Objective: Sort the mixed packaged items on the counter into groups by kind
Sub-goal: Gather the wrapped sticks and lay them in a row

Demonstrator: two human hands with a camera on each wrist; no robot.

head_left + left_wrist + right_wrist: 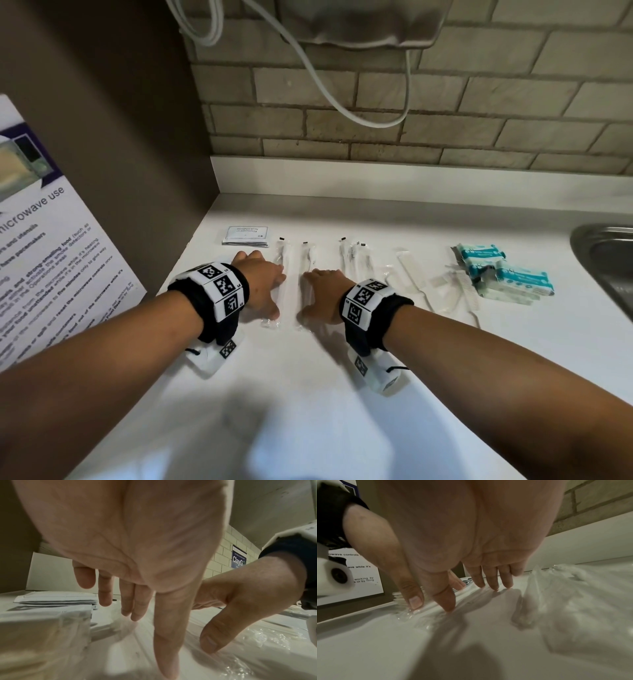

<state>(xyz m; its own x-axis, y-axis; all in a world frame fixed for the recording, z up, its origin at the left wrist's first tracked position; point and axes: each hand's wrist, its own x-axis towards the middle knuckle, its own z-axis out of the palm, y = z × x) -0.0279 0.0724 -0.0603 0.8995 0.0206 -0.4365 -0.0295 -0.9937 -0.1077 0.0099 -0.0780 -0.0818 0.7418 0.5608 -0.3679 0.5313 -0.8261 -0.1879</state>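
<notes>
Both hands lie flat on the white counter (308,394) with straight fingers. My left hand (265,284) rests beside a long clear-wrapped toothbrush packet (281,274), its thumb (169,649) touching the wrap. My right hand (325,291) presses on a second such packet (306,274); its thumb (445,600) touches the plastic. Behind the left hand sits a stack of white shampoo sachets (245,235) (56,599). More clear toothbrush packets (356,260) and wrapped combs (414,281) lie to the right. Teal soap packs (503,274) are piled beyond them.
A steel sink (606,260) is set into the counter at the far right. A brown side panel with a microwave notice (44,260) walls off the left. A brick wall with a hanging white cord (342,102) rises behind.
</notes>
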